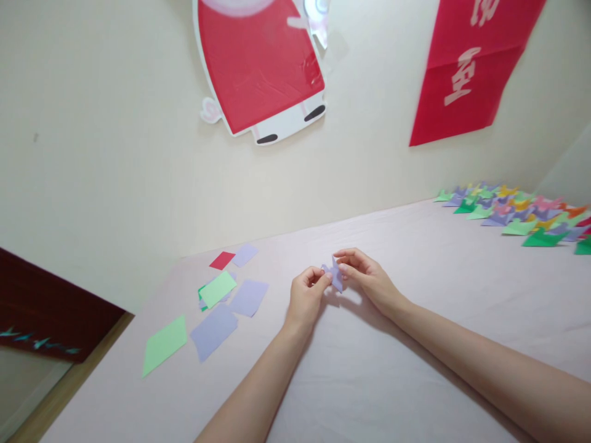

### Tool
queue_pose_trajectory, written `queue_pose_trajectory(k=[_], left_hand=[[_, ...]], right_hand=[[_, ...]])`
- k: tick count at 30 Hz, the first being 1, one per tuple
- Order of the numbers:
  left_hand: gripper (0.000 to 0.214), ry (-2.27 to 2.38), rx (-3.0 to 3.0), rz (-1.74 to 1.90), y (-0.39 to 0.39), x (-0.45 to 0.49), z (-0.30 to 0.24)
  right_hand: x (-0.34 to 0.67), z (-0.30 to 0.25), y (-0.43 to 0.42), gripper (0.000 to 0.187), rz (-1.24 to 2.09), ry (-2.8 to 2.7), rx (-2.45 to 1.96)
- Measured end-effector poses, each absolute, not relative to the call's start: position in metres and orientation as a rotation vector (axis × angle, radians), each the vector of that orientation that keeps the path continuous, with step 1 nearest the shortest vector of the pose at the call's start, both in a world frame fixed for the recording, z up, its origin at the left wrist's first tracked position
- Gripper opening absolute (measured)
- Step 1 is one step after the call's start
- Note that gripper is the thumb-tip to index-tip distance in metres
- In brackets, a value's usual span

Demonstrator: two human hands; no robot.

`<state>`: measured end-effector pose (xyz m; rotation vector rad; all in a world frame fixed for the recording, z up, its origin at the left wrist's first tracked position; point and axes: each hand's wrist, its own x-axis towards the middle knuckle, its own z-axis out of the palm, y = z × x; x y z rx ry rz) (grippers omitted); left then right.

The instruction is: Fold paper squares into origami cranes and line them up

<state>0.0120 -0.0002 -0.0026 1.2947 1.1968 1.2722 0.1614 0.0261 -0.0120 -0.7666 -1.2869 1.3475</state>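
Between my two hands, a little above the pale cloth surface, is a small folded lavender paper figure (337,280) with upright points. My left hand (307,292) pinches its left side between thumb and fingers. At the opposite side, the thumb and fingertips of my right hand (369,280) are closed around a raised flap. The fingers partly cover the figure, so its full shape cannot be made out.
Loose paper sheets lie to the left: light green (166,344), lavender (215,332) and red (222,260). Several folded paper figures (545,237) stand in rows at the far right. Behind the cloth surface (369,381) rises a wall (115,154) with red decorations (263,67).
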Motion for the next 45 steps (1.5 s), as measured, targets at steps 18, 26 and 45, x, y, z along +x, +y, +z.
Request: queue_pose_trajectory(k=[18, 26, 45], left_hand=[[0.026, 1.225, 1.144, 1.234, 0.009, -0.001, -0.003], [0.027, 1.232, 1.189, 1.218, 0.008, -0.001, -0.004], [0.028, 1.258, 1.288, 1.33, 0.002, 0.011, -0.01]], right_hand=[[0.164, -0.016, 0.028, 0.014, 1.16, -1.581, -0.729], [0.162, -0.019, 0.029, 0.019, 1.294, -1.44, -0.799], [0.157, -0.023, 0.032, 0.032, 1.256, -1.324, -0.771]])
